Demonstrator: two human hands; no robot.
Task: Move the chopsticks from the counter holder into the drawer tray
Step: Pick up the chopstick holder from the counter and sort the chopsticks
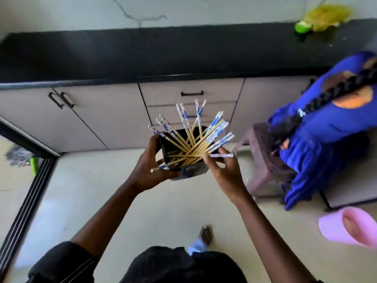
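Observation:
A black square holder (194, 170) is held in the air in front of the cabinets, above the floor. My left hand (150, 166) grips its left side. Several bamboo chopsticks (195, 135) with blue-and-white tops fan out of it toward the upper right. My right hand (224, 172) is at the holder's right side, fingers pinching a single chopstick (221, 155) that lies level and points right. The drawers (191, 94) with black handles sit shut under the black counter (142, 54), straight ahead.
A person in a blue dress (326, 135) sits on a brown stool (263, 158) at the right, close to the drawers. A pink plastic jug (348, 227) lies on the floor lower right. A yellow bag (324, 19) rests on the counter's far right. A sliding-door track (26, 201) runs along the left.

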